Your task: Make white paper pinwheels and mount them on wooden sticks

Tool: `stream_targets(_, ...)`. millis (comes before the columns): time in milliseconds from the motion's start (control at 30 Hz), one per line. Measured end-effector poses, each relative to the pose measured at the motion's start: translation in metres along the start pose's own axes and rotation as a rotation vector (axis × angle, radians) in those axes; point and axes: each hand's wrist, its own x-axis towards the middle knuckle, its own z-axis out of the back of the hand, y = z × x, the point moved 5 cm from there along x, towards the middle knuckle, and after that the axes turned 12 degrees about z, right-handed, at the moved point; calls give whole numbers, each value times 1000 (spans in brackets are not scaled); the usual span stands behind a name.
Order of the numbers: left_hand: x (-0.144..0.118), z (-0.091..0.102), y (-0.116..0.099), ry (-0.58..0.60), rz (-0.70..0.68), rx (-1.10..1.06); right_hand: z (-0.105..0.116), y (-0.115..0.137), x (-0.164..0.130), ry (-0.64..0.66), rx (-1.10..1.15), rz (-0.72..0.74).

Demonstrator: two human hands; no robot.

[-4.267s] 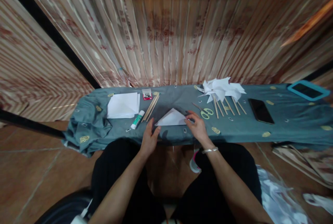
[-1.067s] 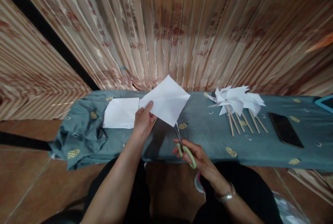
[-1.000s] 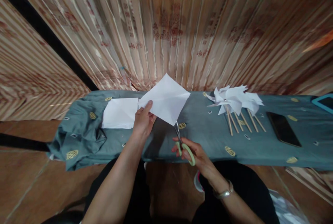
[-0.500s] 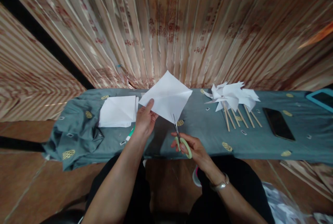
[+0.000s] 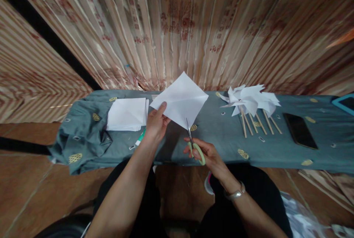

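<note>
Paper, a white creased square, hung in the air above the cloth-covered bench, and we pinched its left corner in our left hand. Our right hand was closed around the green-handled scissors just below, blades biting into the sheet's lowest corner. Beside us lay a paper stack; to the right, finished pinwheels and a phone.

Bare cloth centre; pinwheels right; paper stack left

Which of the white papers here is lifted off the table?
The single square sheet in the left hand; the stack lies flat.
</note>
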Motion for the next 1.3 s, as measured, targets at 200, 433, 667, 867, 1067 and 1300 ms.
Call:
stream_targets(200, -1, 1, 1, -9, 14, 25, 1, 0, 1, 11, -39, 6)
stream_targets(433, -1, 2, 2, 9, 6, 30, 1, -1, 0, 14, -35, 11)
stream_targets(667, 0, 1, 1, 15, -6, 31, 0, -1, 1, -2, -37, 22)
stream_targets(867, -1, 1, 0, 9, -17, 29, -2, -1, 0, 9, -51, 32)
stream_targets(1067, -1, 2, -1, -3, -16, 19, -2, -4, 0, -20, -18, 14)
stream_targets(1300, -1, 3, -1, 9, -21, 21, -3, -8, 1, -39, -3, -33)
